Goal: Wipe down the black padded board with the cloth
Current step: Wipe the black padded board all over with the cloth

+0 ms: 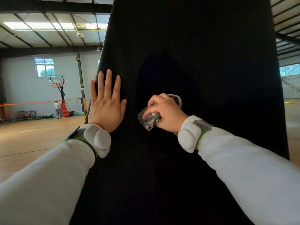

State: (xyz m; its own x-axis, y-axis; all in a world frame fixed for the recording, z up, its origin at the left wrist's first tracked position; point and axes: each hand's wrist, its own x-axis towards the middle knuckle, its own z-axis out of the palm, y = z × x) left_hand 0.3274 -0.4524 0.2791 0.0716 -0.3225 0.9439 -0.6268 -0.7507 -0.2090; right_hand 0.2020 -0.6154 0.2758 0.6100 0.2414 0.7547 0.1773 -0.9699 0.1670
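Observation:
A tall black padded board point(203, 54) stands upright right in front of me and fills most of the view. My left hand point(106, 104) lies flat against it near its left edge, fingers straight and pointing up. My right hand point(164, 111) grips a bunched grey cloth point(148, 119) and holds it against the board's middle. Part of the cloth sticks out above my knuckles. Both wrists carry white bands over white sleeves.
To the left lies an indoor court with a wooden floor point(32, 135), a basketball hoop point(57, 82) on a padded stand, an orange net line and a person point(57, 108) far off. More floor shows past the board's right edge.

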